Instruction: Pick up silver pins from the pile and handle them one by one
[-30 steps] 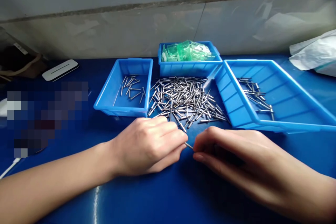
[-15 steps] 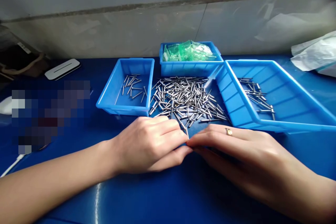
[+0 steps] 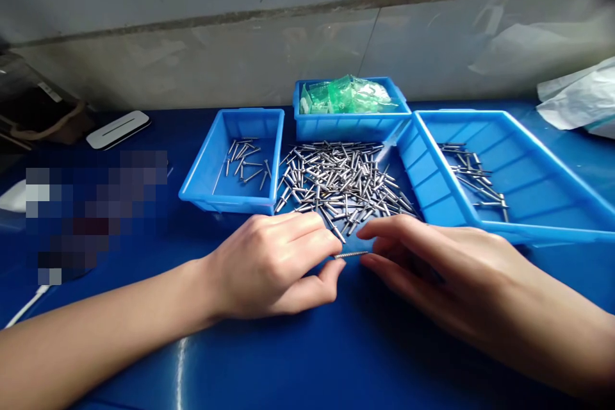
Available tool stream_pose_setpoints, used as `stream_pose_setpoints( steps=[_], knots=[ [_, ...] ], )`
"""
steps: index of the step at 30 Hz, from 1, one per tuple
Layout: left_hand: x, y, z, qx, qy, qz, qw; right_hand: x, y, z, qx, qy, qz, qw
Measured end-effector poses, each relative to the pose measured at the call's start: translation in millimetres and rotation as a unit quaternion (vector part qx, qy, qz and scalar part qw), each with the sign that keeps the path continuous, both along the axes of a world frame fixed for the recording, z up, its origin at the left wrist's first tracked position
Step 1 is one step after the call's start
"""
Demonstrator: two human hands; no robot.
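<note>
A thin threaded screw point(image 3: 352, 255) lies nearly level between thumb and forefinger of my left hand point(image 3: 283, 262), which is closed in a pinch; its head is hidden by the fingers. My right hand point(image 3: 446, 288) is open, thumb and forefinger apart, with the thumb tip close to or touching the screw's free end. Just beyond both hands spreads a pile of silvery blind rivets point(image 3: 343, 179). Several screws point(image 3: 245, 160) lie in the blue left bin point(image 3: 204, 205), and several rivets point(image 3: 473, 176) are in the blue right bin point(image 3: 542, 179).
Behind the pile stands a blue bin point(image 3: 350, 127) holding green plastic packets point(image 3: 343, 96). A white flat device point(image 3: 119, 130) sits at the back left, near a blurred-out object and a white cable point(image 3: 26, 304). White plastic sheeting point(image 3: 576, 93) lies at the back right against the wall.
The screw has swung from pointing up and away to lying nearly level, pointing right. My right hand's fingers have parted and come away from the left fingertips.
</note>
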State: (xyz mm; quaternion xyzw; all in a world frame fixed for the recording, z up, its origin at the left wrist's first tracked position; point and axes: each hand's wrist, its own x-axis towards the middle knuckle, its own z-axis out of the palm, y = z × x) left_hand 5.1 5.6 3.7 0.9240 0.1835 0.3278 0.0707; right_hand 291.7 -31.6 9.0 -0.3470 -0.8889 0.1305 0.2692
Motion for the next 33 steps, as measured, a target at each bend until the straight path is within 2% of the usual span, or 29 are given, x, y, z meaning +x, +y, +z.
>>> stream_pose_setpoints(
  steps=[5, 14, 20, 23, 28, 30, 33],
  knots=[
    [-2.3, -1.1, -0.3, -0.012, 0.005, -0.002, 1.000, 2.0, -3.8, -1.2, 0.031, -0.021, 0.029, 0.999],
    [-2.8, 0.6, 0.3, -0.001, -0.002, -0.009, 1.000, -2.1, -1.8, 1.1, 0.022, -0.017, 0.035, 0.999],
    [-6.1, -0.2, -1.1, 0.003, -0.053, -0.038, 0.998, -2.8, -1.0, 0.7, 0.015, -0.005, 0.050, 0.999],
    [-11.1, -0.6, 0.2, 0.000, -0.047, -0.043, 0.998, -1.7, -0.8, -0.8, 0.003, 0.001, 0.056, 0.998],
    [-15.1, 0.6, 7.3, -0.031, -0.004, -0.104, 0.994, -0.4, 0.7, -4.1, -0.013, 0.002, 0.070, 0.997],
    [-12.1, 1.0, 6.5, -0.015, -0.018, -0.093, 0.995, 0.9, 0.9, -5.2, -0.014, 0.003, 0.073, 0.997],
    [-6.4, 0.2, 1.3, 0.014, -0.034, -0.045, 0.998, 2.8, 0.5, -5.8, 0.000, 0.000, 0.071, 0.997]
  ],
)
